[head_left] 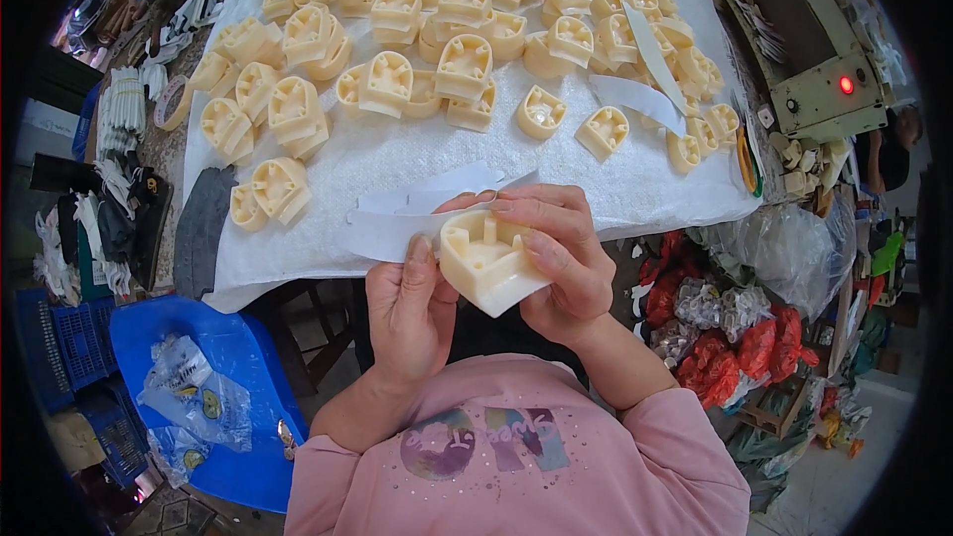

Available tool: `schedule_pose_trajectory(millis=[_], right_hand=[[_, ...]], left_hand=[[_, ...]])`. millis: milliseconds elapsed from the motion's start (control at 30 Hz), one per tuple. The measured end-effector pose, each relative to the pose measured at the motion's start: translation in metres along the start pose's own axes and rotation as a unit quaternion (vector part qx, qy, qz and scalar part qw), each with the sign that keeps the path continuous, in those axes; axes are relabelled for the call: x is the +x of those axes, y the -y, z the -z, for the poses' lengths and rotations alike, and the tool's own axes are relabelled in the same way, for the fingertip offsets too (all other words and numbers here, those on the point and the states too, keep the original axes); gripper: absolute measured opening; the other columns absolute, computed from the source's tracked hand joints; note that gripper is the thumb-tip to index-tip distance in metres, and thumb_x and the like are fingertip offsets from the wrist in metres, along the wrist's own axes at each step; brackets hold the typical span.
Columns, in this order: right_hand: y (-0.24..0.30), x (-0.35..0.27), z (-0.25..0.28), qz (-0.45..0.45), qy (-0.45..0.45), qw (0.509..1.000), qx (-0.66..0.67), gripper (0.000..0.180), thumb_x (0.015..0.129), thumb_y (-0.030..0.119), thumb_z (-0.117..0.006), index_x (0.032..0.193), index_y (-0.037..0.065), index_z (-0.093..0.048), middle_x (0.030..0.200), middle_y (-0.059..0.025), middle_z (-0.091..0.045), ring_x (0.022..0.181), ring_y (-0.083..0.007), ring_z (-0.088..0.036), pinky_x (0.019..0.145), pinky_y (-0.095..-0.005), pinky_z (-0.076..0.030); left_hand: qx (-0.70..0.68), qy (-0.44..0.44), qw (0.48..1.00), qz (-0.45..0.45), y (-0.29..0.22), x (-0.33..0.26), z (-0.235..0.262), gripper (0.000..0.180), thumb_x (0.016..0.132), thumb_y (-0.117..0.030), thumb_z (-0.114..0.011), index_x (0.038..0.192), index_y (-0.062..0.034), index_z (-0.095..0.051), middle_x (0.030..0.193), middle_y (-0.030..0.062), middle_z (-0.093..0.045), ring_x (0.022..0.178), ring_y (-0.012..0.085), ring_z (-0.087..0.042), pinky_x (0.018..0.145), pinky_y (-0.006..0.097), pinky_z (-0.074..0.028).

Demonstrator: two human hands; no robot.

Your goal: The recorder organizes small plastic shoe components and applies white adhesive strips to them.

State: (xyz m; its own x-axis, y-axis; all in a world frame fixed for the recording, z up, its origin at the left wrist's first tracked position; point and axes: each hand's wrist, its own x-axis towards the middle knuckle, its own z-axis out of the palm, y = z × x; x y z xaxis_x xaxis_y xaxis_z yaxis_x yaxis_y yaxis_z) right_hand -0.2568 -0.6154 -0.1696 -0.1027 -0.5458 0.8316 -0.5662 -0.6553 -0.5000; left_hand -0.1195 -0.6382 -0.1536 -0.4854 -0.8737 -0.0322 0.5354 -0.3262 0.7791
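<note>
The left hand and right hand grip a cream part and white strip at the cloth's near edge. Shirt and clear bag bear lettering.

left grip and right grip: 2 | held cream piece: 1 | cream pieces heaped across desk: dozens, overlapping, exact count unclear | pieces apart mid-desk: 2 | loose strips toward desk's right edge: 2 | blue chair: 1 | lit red lamp: 1
</note>
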Motion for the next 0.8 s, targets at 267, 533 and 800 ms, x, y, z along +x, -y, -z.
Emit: schedule_pose_trajectory(millis=[267,533,800], right_hand=[[-0.005,0.003,0.004,0.041,0.021,0.992,-0.12,0.049,0.059,-0.002,-0.065,0.104,0.012,-0.052,0.098,-0.0078,-0.061,0.075,-0.0223,-0.048,0.069,-0.0365,-0.034],[0.008,0.007,0.015,-0.006,0.12,0.969,-0.218,0.043,0.06,0.006,-0.065,0.1,0.018,-0.055,0.09,-0.0018,-0.058,0.079,-0.0219,-0.047,0.076,-0.0431,-0.026],[0.024,0.024,0.021,-0.072,0.255,0.917,-0.3,0.032,0.061,0.006,-0.062,0.09,0.018,-0.057,0.08,-0.0038,-0.046,0.083,-0.023,-0.046,0.081,-0.0468,-0.024]], left_hand=[[0.035,0.001,0.999,-0.031,-0.002,-0.003,-0.001,0.045,0.097,-0.024,-0.03,0.125,0.0111,-0.037,0.125,0.0206,-0.046,0.112,0.0228,-0.05,0.092,0.033,-0.043],[0.265,-0.064,0.955,-0.121,-0.014,0.005,0.015,0.03,0.094,-0.014,-0.043,0.106,0.0096,-0.057,0.096,0.0136,-0.063,0.087,0.0153,-0.06,0.079,0.027,-0.048],[0.242,-0.036,0.969,-0.024,-0.001,0.006,0.014,0.035,0.096,-0.018,-0.039,0.112,0.0089,-0.054,0.098,0.0124,-0.063,0.089,0.0141,-0.059,0.082,0.025,-0.047]])
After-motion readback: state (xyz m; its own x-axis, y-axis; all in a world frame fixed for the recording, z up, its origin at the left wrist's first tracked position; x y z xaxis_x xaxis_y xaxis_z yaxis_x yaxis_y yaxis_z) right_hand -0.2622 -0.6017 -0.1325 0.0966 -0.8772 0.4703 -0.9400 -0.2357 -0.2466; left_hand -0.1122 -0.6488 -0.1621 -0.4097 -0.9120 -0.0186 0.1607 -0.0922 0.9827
